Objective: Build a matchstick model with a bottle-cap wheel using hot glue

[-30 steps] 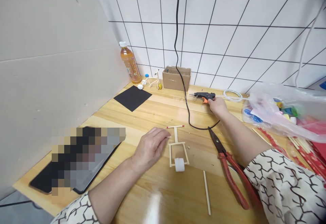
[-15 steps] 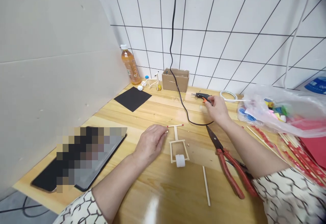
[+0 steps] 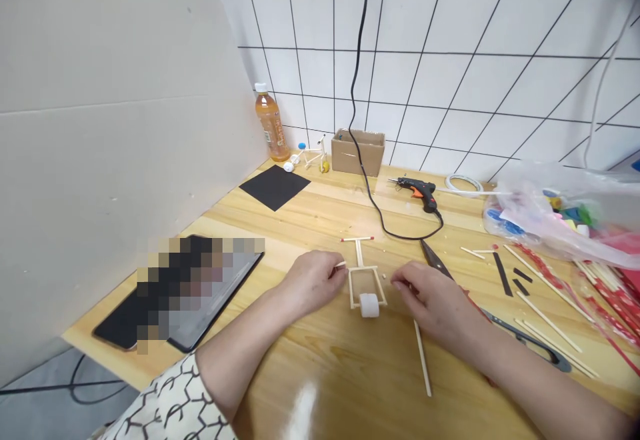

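A small frame of thin wooden sticks (image 3: pixel 353 285) lies on the table between my hands, with a red-tipped crossbar at its far end. A white roll (image 3: pixel 369 305) sits at its near end. Just left of the frame, my left hand (image 3: pixel 316 281) is closed, pinching a short pale stick (image 3: pixel 341 265). My right hand (image 3: pixel 431 297) is right of the frame with curled fingers apart and nothing visible in them. One loose stick (image 3: pixel 423 363) lies just below it. Behind, the glue gun (image 3: pixel 423 191) lies on its side.
Red-handled pliers (image 3: pixel 436 260) lie partly under my right forearm. Scissors (image 3: pixel 530 343), sticks and a plastic bag (image 3: pixel 525 190) are at right. A cardboard box (image 3: pixel 358 153), bottle (image 3: pixel 271 127) and black square (image 3: pixel 275 187) stand or lie behind; a phone (image 3: pixel 117 317) is left.
My right hand has let go of the glue gun and come back toward the stick frame. The view has shifted slightly. My left hand still holds the short stick.
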The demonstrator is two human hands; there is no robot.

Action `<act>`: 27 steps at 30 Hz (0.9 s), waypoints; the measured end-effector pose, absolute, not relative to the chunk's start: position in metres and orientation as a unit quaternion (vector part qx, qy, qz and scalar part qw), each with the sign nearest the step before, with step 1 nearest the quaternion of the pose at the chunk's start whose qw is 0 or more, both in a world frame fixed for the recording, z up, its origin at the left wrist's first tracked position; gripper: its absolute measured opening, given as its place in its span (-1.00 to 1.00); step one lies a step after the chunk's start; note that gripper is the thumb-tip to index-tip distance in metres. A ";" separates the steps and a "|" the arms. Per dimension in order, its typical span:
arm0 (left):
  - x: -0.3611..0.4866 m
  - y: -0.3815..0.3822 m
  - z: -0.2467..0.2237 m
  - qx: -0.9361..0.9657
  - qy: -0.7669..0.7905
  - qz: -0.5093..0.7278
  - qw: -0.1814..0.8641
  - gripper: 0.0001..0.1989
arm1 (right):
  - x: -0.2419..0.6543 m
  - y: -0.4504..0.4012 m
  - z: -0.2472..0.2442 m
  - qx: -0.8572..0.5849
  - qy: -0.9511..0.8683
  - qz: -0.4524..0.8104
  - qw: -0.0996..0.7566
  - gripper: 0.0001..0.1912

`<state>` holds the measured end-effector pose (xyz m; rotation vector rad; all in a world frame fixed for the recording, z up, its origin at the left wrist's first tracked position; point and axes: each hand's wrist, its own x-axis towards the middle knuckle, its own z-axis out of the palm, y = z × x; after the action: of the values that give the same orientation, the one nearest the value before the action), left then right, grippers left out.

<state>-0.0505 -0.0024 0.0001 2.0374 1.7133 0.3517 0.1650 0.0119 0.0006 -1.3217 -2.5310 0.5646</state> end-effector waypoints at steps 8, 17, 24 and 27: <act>-0.048 -0.005 0.003 0.721 0.613 0.128 0.297 -0.70 | 0.163 0.005 -0.007 -0.428 -0.884 0.175 0.075 -0.76; -0.046 -0.005 -0.001 0.705 0.603 0.154 0.341 -0.71 | 0.157 0.001 -0.004 -0.436 -0.878 0.185 0.067 -0.76; -0.048 -0.004 -0.004 0.697 0.604 0.176 0.343 -0.73 | 0.156 -0.001 -0.006 -0.426 -0.882 0.184 0.079 -0.75; -0.049 -0.003 -0.007 0.698 0.609 0.175 0.335 -0.73 | 0.156 -0.002 -0.007 -0.425 -0.882 0.189 0.080 -0.75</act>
<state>-0.0490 -0.0030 -0.0066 1.8207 1.5888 0.4566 0.1563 -0.0018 -0.0073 -1.2709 -2.6362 0.5658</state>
